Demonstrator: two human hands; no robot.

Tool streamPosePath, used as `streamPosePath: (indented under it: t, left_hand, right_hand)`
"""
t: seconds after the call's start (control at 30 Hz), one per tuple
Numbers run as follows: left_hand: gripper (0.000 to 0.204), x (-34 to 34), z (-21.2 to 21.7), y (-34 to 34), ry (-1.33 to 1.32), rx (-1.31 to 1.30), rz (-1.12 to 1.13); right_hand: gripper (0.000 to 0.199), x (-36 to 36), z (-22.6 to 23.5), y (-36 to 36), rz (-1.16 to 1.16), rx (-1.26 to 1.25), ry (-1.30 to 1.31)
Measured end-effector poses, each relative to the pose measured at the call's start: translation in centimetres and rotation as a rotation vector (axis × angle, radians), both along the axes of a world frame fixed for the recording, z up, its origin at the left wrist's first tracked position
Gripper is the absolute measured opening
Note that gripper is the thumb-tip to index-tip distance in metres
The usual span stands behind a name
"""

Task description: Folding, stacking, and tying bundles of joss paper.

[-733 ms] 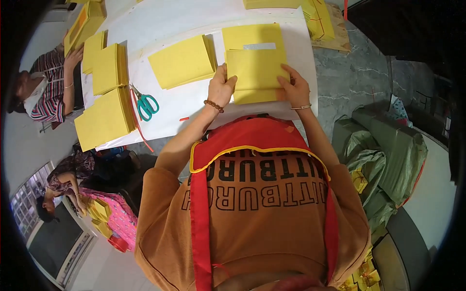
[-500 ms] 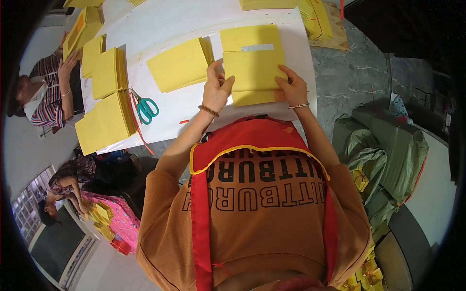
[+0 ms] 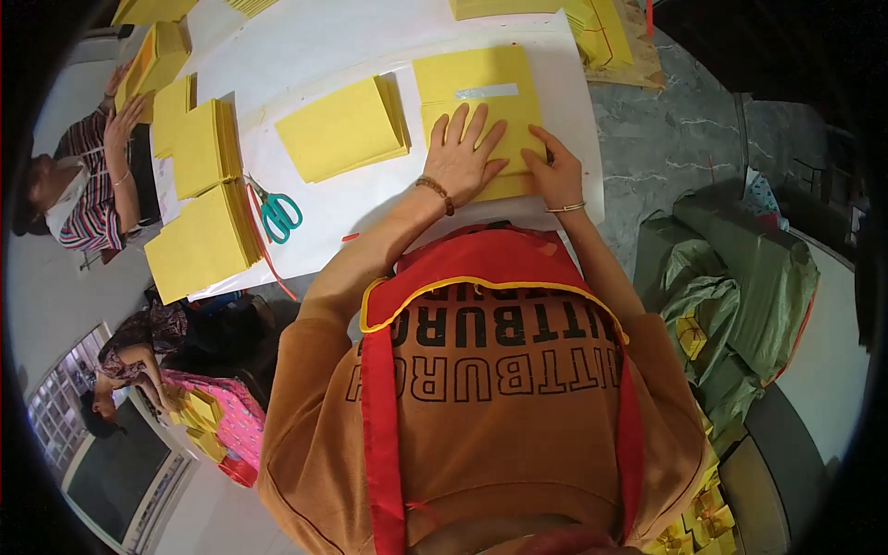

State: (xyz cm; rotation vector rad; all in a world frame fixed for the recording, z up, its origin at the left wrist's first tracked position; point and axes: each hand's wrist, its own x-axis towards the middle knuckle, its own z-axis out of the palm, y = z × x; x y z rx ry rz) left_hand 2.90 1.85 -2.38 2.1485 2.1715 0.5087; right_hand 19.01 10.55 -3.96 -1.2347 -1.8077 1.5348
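Note:
A stack of yellow paper (image 3: 474, 67) lies in front of me on the white-covered table (image 3: 324, 55), with a pale silvery strip (image 3: 487, 91) across its upper part. My left hand (image 3: 462, 159) rests flat on the paper below the strip, fingers spread. At the paper's right edge, my right hand (image 3: 559, 174) has its thumb on top and its index finger curved at the side; the other fingers are mostly hidden. To the left sits another stack of yellow paper (image 3: 338, 129), touched by neither hand.
Green-handled scissors (image 3: 279, 215) and a red strip (image 3: 268, 254) lie beside several yellow stacks (image 3: 199, 236) at left. A person in a striped top (image 3: 88, 199) handles yellow paper across there; another person (image 3: 139, 342) bends farther back. Green wrapped bundles (image 3: 740, 277) stand at right.
My left hand has left the paper's left edge and moved right onto its top, its fingers now spread flat. My right hand stays at the right edge.

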Motion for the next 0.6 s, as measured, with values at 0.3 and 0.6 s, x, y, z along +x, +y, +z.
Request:
streamPosePath:
  t: [0.3, 0.6]
  left_hand:
    - [0.055, 0.0, 0.2, 0.3, 0.004, -0.048, -0.004]
    - [0.051, -0.2, 1.1, 0.0, 0.084, 0.016, -0.204]
  right_hand:
    - [0.055, 0.0, 0.4, -2.5, 0.407, 0.841, -0.53]
    - [0.05, 0.4, 0.5, -1.7, 0.461, 0.626, -0.423]
